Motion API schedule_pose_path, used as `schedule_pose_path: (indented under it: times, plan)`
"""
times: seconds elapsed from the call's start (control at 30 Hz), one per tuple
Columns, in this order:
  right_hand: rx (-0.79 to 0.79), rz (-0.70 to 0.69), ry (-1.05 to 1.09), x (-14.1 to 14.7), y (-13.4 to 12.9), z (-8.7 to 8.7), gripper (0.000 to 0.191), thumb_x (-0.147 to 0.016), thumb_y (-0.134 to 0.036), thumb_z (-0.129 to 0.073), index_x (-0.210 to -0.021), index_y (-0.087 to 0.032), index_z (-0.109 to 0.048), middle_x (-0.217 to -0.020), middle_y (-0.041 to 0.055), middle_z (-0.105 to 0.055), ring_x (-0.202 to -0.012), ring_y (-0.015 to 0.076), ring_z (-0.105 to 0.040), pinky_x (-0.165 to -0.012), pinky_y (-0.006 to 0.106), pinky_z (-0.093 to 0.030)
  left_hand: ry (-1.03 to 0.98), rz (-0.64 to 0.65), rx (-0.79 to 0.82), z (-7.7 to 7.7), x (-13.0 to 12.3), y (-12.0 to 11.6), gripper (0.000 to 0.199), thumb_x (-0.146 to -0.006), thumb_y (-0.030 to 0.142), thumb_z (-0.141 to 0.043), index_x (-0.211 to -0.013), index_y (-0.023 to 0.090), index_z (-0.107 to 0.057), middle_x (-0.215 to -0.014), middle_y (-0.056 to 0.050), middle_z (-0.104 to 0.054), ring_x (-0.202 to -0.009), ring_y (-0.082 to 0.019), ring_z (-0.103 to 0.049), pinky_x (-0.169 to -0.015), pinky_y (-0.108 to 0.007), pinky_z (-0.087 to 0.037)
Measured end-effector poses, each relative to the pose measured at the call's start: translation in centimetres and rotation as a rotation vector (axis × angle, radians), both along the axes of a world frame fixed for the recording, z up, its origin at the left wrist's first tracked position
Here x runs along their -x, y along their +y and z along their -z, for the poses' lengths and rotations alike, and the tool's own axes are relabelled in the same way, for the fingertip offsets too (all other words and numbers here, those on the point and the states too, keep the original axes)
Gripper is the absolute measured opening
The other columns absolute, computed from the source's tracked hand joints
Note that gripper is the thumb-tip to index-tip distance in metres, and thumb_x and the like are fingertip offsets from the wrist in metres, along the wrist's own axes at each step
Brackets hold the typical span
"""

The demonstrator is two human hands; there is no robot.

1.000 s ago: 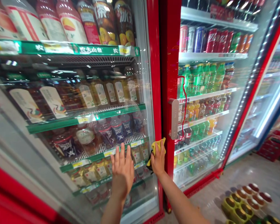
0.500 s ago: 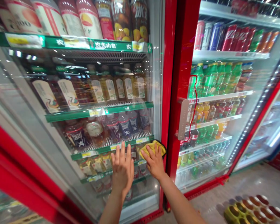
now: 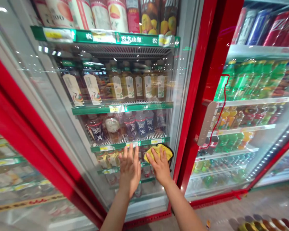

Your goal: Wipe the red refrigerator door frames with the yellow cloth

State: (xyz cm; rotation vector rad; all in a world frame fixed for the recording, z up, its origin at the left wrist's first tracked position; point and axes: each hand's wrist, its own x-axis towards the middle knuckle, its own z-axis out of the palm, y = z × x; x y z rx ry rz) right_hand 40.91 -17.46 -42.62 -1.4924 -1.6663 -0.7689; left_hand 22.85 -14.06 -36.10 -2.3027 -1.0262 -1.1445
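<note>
My right hand (image 3: 160,166) presses a yellow cloth (image 3: 162,151) flat against the glass door (image 3: 178,83) of a red-framed drinks fridge, low on the pane near its right edge. Beside it, my left hand (image 3: 129,170) lies flat on the same glass with fingers spread, holding nothing. Behind the glass stand bottles of tea (image 3: 130,85) and dark-labelled bottles (image 3: 141,123) on green-edged shelves.
A second red-framed fridge (image 3: 207,64) stands to the right, with a grey door handle (image 3: 205,123), cans and green bottles (image 3: 250,78) inside. Another fridge door (image 3: 19,166) is at the left. Round containers (image 3: 262,224) sit on the floor at bottom right.
My right hand slid the cloth from the red frame leftwards onto the glass. The view turned left and the left hand stayed flat on the pane.
</note>
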Motion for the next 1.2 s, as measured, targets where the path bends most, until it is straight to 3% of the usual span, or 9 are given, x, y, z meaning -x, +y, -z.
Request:
schedule_pose_path:
  times: [0.07, 0.17, 0.33, 0.57, 0.7, 0.83, 0.93, 1.03, 1.2]
  plan:
    - [-0.025, -0.032, 0.011, -1.3, -1.1, 0.6, 0.09, -0.081, 0.007, -0.038, -0.161, -0.034, -0.027, -0.165, 0.0005, -0.036, -0.159, 0.0237, -0.01, -0.123, 0.054, -0.034, 0.017, -0.015, -0.012, 0.3, 0.9, 0.1, 0.077, -0.096, 0.013, -0.047, -0.163, 0.023, -0.011, -0.17, -0.013, -0.018, -0.157, -0.031, -0.016, -0.126, -0.056, -0.023]
    - [-0.192, -0.008, 0.211, -2.2, -1.1, -1.6, 0.092, -0.082, 0.008, -0.036, -0.162, -0.034, -0.019, -0.171, 0.0033, -0.018, -0.158, 0.0239, -0.018, -0.122, 0.052, -0.036, 0.017, -0.044, -0.016, 0.8, 2.7, 0.3, 0.08, -0.094, 0.012, -0.051, -0.163, 0.024, -0.012, -0.171, -0.014, -0.015, -0.157, -0.032, -0.015, -0.126, -0.057, -0.022]
    - [-0.271, -0.041, 0.257, 2.7, 2.2, -4.9, 0.092, -0.082, 0.006, -0.04, -0.162, -0.037, -0.019, -0.172, 0.0028, -0.01, -0.158, 0.0297, -0.01, -0.121, 0.062, -0.033, 0.037, -0.068, -0.008, 1.1, 5.1, 0.9, 0.082, -0.094, 0.011, -0.051, -0.163, 0.026, -0.01, -0.171, -0.013, -0.014, -0.158, -0.031, -0.014, -0.126, -0.056, -0.022]
    - [0.012, 0.001, -0.15, 3.4, 0.2, 0.9, 0.08, -0.085, 0.004, -0.049, -0.153, -0.038, -0.042, -0.163, -0.0012, -0.039, -0.159, 0.0244, 0.0, -0.126, 0.066, -0.012, 0.101, -0.094, 0.02, 1.9, 9.5, 1.7, 0.081, -0.094, 0.013, -0.052, -0.163, 0.029, -0.012, -0.171, -0.01, -0.014, -0.157, -0.032, -0.015, -0.127, -0.056, -0.022]
    - [-0.123, 0.08, 0.049, 3.7, 1.1, -0.4, 0.084, -0.087, 0.003, -0.041, -0.16, -0.037, -0.027, -0.171, 0.0026, -0.019, -0.158, 0.0323, 0.002, -0.121, 0.071, -0.021, 0.112, -0.172, 0.029, 2.3, 12.7, 2.3, 0.082, -0.094, 0.013, -0.053, -0.162, 0.031, -0.011, -0.17, -0.008, -0.015, -0.157, -0.032, -0.015, -0.127, -0.057, -0.022]
    - [-0.177, 0.121, 0.192, 10.1, 4.4, -2.4, 0.09, -0.086, 0.001, -0.043, -0.164, -0.033, -0.011, -0.172, 0.0054, -0.001, -0.156, 0.0392, 0.011, -0.114, 0.078, -0.027, 0.131, -0.219, 0.046, 2.2, 15.0, 2.8, 0.08, -0.092, 0.01, -0.051, -0.161, 0.033, -0.018, -0.168, -0.006, -0.021, -0.157, -0.031, -0.016, -0.127, -0.06, -0.018]
    - [-0.054, 0.06, 0.018, 13.5, 4.9, -0.8, 0.087, -0.084, 0.001, -0.05, -0.16, -0.036, -0.029, -0.172, 0.0004, -0.011, -0.157, 0.0363, 0.011, -0.119, 0.072, -0.026, 0.141, -0.221, 0.069, 2.3, 16.2, 3.1, 0.079, -0.09, 0.008, -0.052, -0.16, 0.033, -0.025, -0.167, -0.004, -0.025, -0.157, -0.03, -0.018, -0.127, -0.059, -0.017]
    - [0.059, -0.013, -0.203, 12.7, 3.3, 2.0, 0.078, -0.084, 0.0, -0.054, -0.151, -0.04, -0.045, -0.167, -0.0056, -0.03, -0.159, 0.0266, 0.004, -0.126, 0.062, -0.019, 0.137, -0.22, 0.093, 2.9, 17.8, 3.3, 0.077, -0.091, 0.008, -0.051, -0.159, 0.034, -0.027, -0.167, -0.003, -0.027, -0.156, -0.03, -0.021, -0.127, -0.06, -0.017]
    - [0.015, 0.07, -0.051, 11.3, 2.8, 1.5, 0.089, -0.083, 0.001, -0.048, -0.16, -0.04, -0.027, -0.171, -0.0041, -0.018, -0.159, 0.0285, 0.004, -0.124, 0.065, -0.019, 0.128, -0.255, 0.117, 4.5, 21.2, 3.9, 0.082, -0.091, 0.01, -0.053, -0.16, 0.035, -0.017, -0.168, -0.004, -0.022, -0.156, -0.029, -0.02, -0.128, -0.058, -0.015]
